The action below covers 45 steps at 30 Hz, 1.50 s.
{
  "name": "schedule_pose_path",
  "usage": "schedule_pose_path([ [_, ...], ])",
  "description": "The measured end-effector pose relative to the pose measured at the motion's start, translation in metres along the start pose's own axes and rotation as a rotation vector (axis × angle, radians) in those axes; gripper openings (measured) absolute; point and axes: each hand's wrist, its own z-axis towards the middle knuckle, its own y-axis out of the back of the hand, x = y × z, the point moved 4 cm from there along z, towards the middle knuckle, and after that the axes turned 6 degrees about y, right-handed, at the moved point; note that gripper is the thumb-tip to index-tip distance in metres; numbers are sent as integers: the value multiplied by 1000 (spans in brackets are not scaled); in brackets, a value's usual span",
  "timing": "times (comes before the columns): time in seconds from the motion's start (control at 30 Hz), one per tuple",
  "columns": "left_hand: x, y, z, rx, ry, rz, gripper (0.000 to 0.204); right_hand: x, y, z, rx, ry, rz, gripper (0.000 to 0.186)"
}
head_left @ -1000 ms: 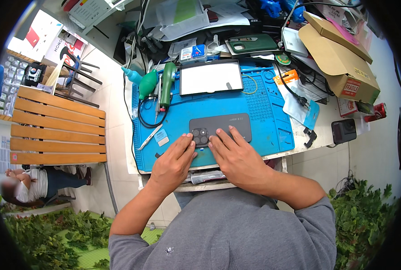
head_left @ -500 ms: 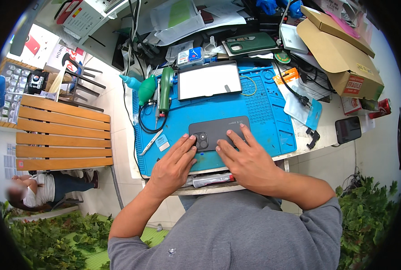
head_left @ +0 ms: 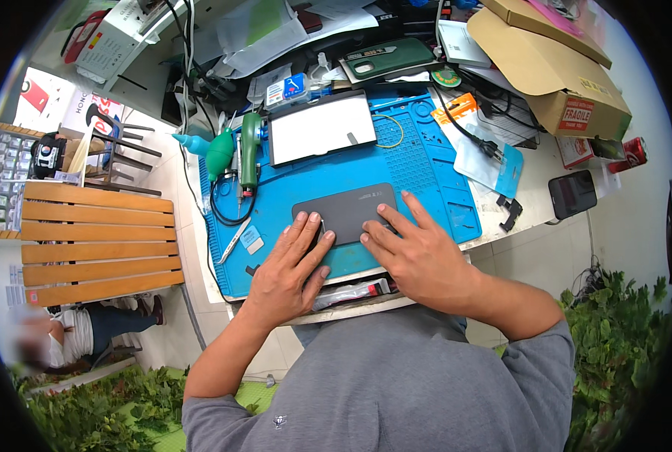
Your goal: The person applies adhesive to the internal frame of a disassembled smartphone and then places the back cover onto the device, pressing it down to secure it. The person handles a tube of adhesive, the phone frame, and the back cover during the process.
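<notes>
A dark grey smartphone (head_left: pixel 347 215) lies back up on a blue repair mat (head_left: pixel 283 184). My left hand (head_left: pixel 283 271) rests over its left end, fingers stretched out, and hides the camera block that sits there. On the phone's right part, the fingertips of my right hand (head_left: pixel 420 256) touch the back and lower edge, fingers spread. Neither hand grips anything. Beside my left hand lie white tweezers (head_left: pixel 235 239), a small blue-and-white card (head_left: pixel 254 239) and a small black piece (head_left: pixel 251 270).
Behind the phone are a white-faced tray (head_left: pixel 321 128), a green handheld tool (head_left: pixel 250 151) and a green blower bulb (head_left: pixel 220 154). To the right lie a plug cable (head_left: pixel 490 151), a black phone (head_left: pixel 573 194) and a cardboard box (head_left: pixel 584 113). A wooden bench (head_left: pixel 98 245) stands left.
My left hand has slid further over the phone's camera end, covering the lenses that showed before. My right hand stays on the phone. The whole view has shifted and turned slightly.
</notes>
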Motion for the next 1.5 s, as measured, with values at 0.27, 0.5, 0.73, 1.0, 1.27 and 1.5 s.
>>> schedule_pose_path([
  [0.27,-13,-5,15,98,-96,48,69,-11,8,-12,32,-31,-9,48],
  [0.5,-48,-25,39,137,-145,-29,86,-25,18,-25,-34,-98,36,33],
  [0.73,-79,-50,62,195,-320,-57,89,-29,28,-37,-427,-283,235,40],
  [1.0,-67,-12,30,-4,-319,-183,63,-27,41,-74,-606,-435,470,14],
  [1.27,-37,-5,-3,-175,-189,-418,38,-98,-39,-285,-1645,-1244,462,25],
  [1.5,-45,-7,-11,-237,-113,-493,32,-189,-63,-358,-2046,-1466,1100,32],
])
